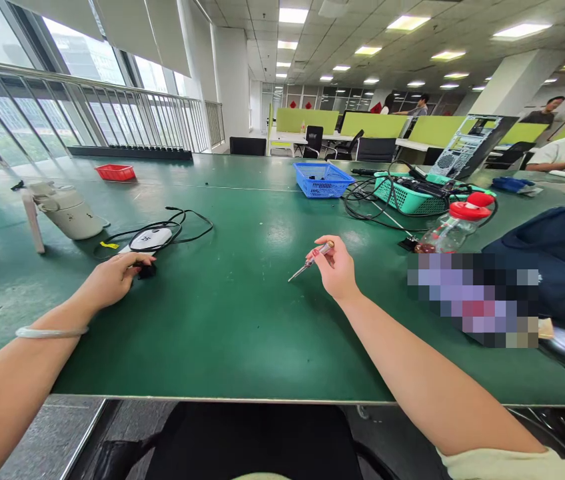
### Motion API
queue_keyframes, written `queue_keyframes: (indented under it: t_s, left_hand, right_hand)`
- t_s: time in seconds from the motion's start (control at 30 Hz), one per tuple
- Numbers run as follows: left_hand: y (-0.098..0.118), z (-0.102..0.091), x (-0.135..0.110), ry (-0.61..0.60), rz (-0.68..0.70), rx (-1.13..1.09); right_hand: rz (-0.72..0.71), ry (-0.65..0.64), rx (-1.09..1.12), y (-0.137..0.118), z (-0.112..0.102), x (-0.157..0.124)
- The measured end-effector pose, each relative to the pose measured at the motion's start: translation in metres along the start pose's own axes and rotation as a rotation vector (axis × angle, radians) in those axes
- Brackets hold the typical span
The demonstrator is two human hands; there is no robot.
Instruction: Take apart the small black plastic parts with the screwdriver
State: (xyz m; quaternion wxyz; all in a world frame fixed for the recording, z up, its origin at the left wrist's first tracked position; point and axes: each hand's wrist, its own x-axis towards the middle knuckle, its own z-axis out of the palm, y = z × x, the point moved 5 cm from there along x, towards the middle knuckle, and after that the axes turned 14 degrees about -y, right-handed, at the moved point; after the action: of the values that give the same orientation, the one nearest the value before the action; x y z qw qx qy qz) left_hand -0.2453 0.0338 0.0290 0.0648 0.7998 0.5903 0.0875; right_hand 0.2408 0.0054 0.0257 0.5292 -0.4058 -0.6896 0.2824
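In the head view my right hand (336, 268) grips a screwdriver (307, 267) with a brownish handle, its thin metal shaft slanting down to the left over the green table (242, 333). My left hand (112, 283) is at the left, fingers closed on a small black object (146, 271) at the table top; its kind does not show. Just behind it lies a white rounded device (151, 239) marked "25", with a black cable (197, 220) looped around it.
Farther left stand a cream bottle (70, 212) and a red tray (115, 173). A blue basket (323, 180), a green basket (402, 198) with cables, a red-lidded jar (450, 230), and a dark blue bag (557, 267) are on the right. Other people are in the background.
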Motion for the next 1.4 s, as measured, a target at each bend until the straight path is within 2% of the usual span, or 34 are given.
queue_keyframes:
  t_s: [0.27, 0.4, 0.5, 0.6, 0.77, 0.83, 0.93, 1.0, 1.07, 1.13, 1.23, 1.4]
  left_hand:
    - [0.007, -0.008, -0.011, -0.030, -0.086, -0.117]
    - [0.001, -0.021, -0.022, 0.045, -0.261, -0.045]
    - [-0.009, -0.028, -0.033, 0.059, -0.407, 0.030]
    - [-0.019, -0.027, -0.041, -0.005, -0.479, 0.154]
    - [-0.023, -0.016, -0.044, -0.237, -0.566, 0.222]
    - [-0.018, -0.017, -0.043, -0.260, -0.565, 0.238]
    - [-0.007, -0.024, -0.041, -0.180, -0.545, 0.250]
    - [0.003, -0.032, -0.043, -0.028, -0.544, 0.265]
    - [0.017, -0.040, -0.044, 0.178, -0.515, 0.308]
    - [0.034, -0.040, -0.042, 0.299, -0.407, 0.354]
    - [0.052, -0.026, -0.032, 0.218, -0.248, 0.386]
    - [0.050, -0.008, -0.022, 0.058, -0.255, 0.389]
  right_hand:
    - [-0.001, -0.028, -0.003, -0.002, 0.003, 0.000]
    - [-0.019, -0.028, 0.002, -0.006, 0.003, -0.001]
    - [-0.004, -0.032, -0.017, -0.005, 0.003, -0.002]
    - [0.012, -0.049, -0.039, -0.004, 0.004, -0.003]
    - [0.005, -0.097, -0.058, -0.007, 0.007, -0.003]
    - [0.003, -0.102, -0.073, -0.009, 0.007, -0.003]
    - [-0.010, -0.092, -0.087, -0.010, 0.006, -0.004]
    - [-0.015, -0.085, -0.092, -0.010, 0.006, -0.004]
    - [-0.020, -0.083, -0.093, -0.010, 0.006, -0.004]
    - [-0.023, -0.086, -0.093, -0.010, 0.006, -0.005]
    - [-0.030, -0.090, -0.100, -0.012, 0.007, -0.005]
    - [-0.041, -0.082, -0.119, -0.013, 0.006, -0.005]
